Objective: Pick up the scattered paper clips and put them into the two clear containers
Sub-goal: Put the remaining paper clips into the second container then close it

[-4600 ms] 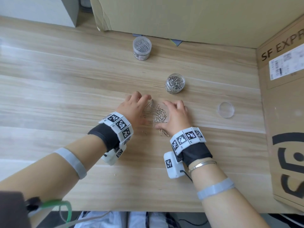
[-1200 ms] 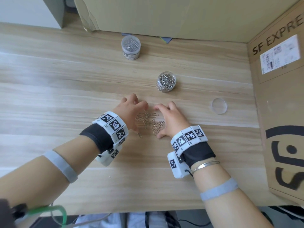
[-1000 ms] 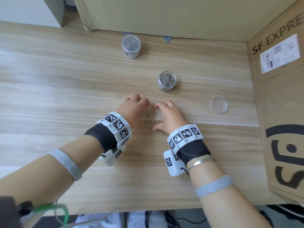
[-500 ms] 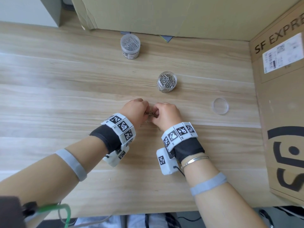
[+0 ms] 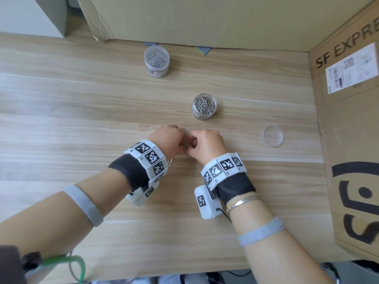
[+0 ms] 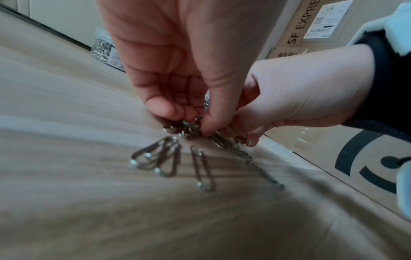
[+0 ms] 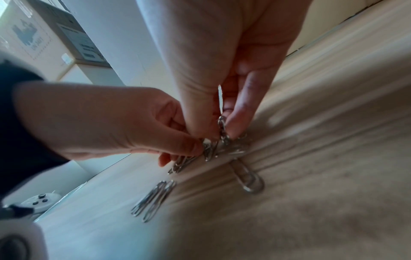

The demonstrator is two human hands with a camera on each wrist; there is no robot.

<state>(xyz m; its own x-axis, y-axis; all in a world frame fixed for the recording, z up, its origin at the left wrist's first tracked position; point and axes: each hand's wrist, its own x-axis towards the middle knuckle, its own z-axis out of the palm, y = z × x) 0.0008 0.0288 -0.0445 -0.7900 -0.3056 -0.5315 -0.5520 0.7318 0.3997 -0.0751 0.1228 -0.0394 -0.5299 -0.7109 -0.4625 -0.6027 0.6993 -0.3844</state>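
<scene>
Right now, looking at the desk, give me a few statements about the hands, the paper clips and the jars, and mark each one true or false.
1. Both hands pinch the same bunch of paper clips. True: left hand and right hand meet over it.
2. Every clip is off the table. False: several loose clips lie on the wooden table.
3. The nearer jar has its lid on. False: it stands open, clips showing; a clear lid lies to its right.
4. The farther jar holds clips. True.
5. The right hand is over the nearer jar. False: it is at the table, short of the jar.
</scene>
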